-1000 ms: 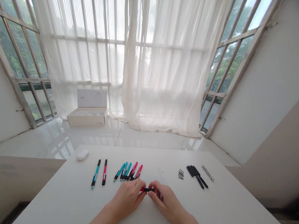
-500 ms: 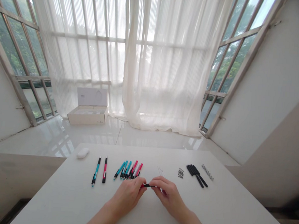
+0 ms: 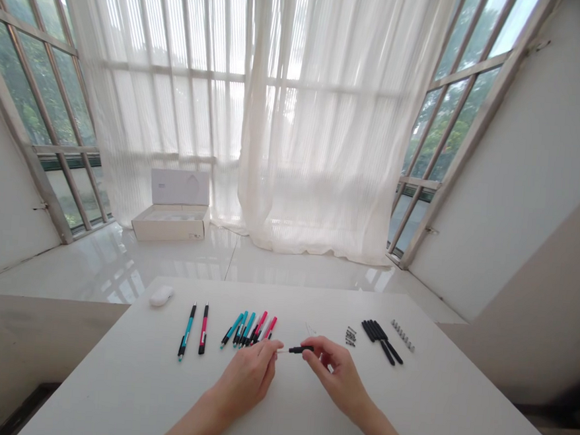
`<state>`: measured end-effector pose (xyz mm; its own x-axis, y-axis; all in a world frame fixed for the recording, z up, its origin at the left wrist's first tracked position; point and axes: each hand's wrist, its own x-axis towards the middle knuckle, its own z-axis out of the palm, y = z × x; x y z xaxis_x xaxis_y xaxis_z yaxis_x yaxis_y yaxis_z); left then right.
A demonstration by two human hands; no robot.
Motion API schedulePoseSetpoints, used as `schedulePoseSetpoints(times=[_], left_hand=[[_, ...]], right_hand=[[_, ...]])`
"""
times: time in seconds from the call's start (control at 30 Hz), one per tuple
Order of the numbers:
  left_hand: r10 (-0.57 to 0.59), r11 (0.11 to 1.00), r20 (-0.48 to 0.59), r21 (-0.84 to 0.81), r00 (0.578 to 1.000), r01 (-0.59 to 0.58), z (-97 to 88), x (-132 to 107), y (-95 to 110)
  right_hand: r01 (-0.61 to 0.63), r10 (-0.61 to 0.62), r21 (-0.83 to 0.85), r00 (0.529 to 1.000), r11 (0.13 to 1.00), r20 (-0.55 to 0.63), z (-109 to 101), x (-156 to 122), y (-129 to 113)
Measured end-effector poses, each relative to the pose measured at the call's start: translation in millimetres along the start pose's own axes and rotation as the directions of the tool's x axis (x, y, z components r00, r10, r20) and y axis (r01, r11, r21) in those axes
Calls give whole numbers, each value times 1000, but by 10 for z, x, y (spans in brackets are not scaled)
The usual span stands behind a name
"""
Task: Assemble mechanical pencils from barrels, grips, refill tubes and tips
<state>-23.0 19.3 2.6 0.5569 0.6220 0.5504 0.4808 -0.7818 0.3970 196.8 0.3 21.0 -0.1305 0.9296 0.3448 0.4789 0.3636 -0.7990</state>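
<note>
Table (image 3: 110, 377): pens (image 3: 245, 330) left | pen parts (image 3: 375, 335) right | box (image 3: 170, 226) behind, on floor (image 3: 118, 258)

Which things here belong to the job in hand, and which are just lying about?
Job:
right hand holding a black pen part
left hand, beside it
two pens
teal and pink barrels
black parts
small metal parts
grey parts

Lying about:
white oval object
open white box

Pen tip (image 3: 279, 351) too small to tell
</note>
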Motion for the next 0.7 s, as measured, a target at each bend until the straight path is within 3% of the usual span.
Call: schedulePoseSetpoints(times=[0.23, 0.53, 0.7], left_hand=[[-18, 999, 43, 31, 999, 17, -66, 8, 54], [-29, 993, -3, 116, 1000, 29, 10, -12, 15], [-31, 994, -10, 101, 999, 32, 18, -13, 2]], right_hand=[[-64, 64, 27, 998, 998, -26, -10, 24, 22], [-82, 80, 28, 995, 996, 66, -34, 25, -12], [-65, 63, 19, 996, 998, 69, -226, 81, 3]])
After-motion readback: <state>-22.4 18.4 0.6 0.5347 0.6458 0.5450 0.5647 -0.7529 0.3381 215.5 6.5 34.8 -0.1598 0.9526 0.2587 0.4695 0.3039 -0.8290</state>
